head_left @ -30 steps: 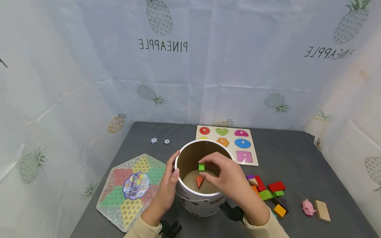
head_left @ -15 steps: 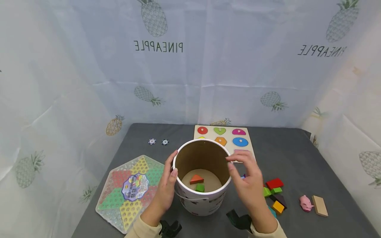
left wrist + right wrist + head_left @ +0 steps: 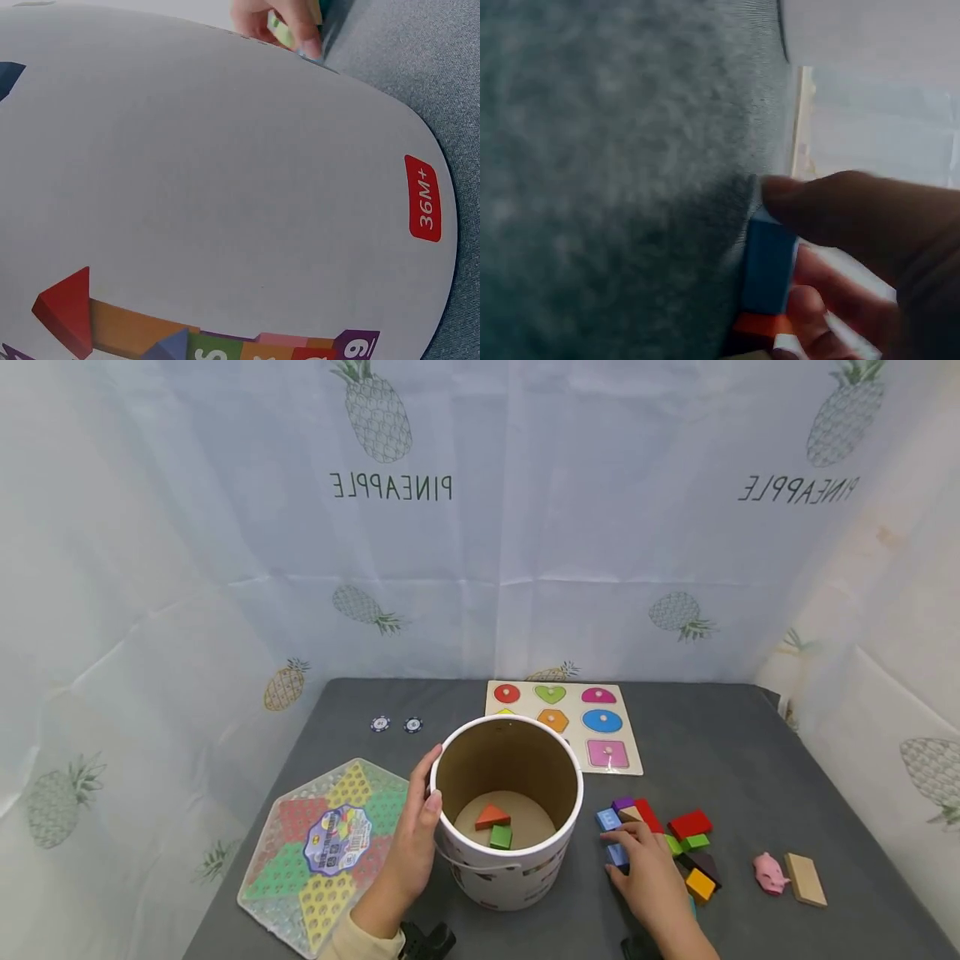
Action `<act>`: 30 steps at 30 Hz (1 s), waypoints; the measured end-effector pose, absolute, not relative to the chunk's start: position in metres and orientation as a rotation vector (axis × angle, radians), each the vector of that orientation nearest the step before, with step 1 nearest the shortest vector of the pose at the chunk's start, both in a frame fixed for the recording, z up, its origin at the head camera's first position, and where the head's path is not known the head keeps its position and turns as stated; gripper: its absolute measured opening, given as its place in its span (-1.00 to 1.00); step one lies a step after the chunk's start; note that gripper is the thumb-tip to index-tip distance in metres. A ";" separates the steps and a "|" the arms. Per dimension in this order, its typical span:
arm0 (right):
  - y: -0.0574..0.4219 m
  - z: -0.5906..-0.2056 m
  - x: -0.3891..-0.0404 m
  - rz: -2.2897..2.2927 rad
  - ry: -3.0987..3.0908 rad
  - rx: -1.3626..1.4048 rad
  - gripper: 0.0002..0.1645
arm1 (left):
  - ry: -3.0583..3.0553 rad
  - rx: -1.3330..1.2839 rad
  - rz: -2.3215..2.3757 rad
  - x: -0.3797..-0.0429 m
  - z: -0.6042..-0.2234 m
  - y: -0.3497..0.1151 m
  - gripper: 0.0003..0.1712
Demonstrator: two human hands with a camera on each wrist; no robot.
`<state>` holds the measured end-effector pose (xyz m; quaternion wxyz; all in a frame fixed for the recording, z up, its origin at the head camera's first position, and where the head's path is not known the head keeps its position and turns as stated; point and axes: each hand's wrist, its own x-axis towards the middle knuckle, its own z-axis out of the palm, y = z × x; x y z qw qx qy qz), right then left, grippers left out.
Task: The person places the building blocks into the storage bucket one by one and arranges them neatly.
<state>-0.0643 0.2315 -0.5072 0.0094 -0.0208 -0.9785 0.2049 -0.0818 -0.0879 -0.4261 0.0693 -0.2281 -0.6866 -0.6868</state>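
A white bucket [image 3: 517,885] stands on the dark table. My left hand [image 3: 408,852] holds its left side, thumb near the rim and fingers along the outer wall, partly hidden behind it. Down inside lie an orange-red triangular block [image 3: 492,817] and a green block [image 3: 501,837]. To the right, my right hand [image 3: 651,875] is low over the block pile and pinches a blue block [image 3: 617,855]. In the right wrist view, the thumb lies across one end of this blue block [image 3: 769,266], with fingers beside it. Another blue block [image 3: 607,819] lies just beyond those fingertips.
Around the right hand are a red block [image 3: 690,824], a yellow block [image 3: 700,885] and several others. Farther right are a pink pig [image 3: 770,873] and a wooden block [image 3: 806,880]. A shape puzzle board [image 3: 626,747] is behind the bucket; a hexagonal game board [image 3: 281,868] lies left.
My right hand has let the green block drop into the bucket, then moved right and down to the blue block. The left hand has stayed at the bucket.
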 end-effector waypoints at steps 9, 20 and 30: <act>0.231 -0.495 -0.064 0.800 -2.945 -0.072 -0.55 | -2.074 -0.701 -2.045 -0.079 -0.434 -0.088 -0.40; 0.184 -0.363 -0.063 1.548 -2.160 0.384 -0.50 | -2.115 -0.713 -2.001 -0.085 -0.432 -0.088 -0.40; 0.127 -0.355 -0.088 1.115 -2.495 0.723 -0.57 | -2.120 -0.667 -1.995 -0.083 -0.434 -0.088 -0.40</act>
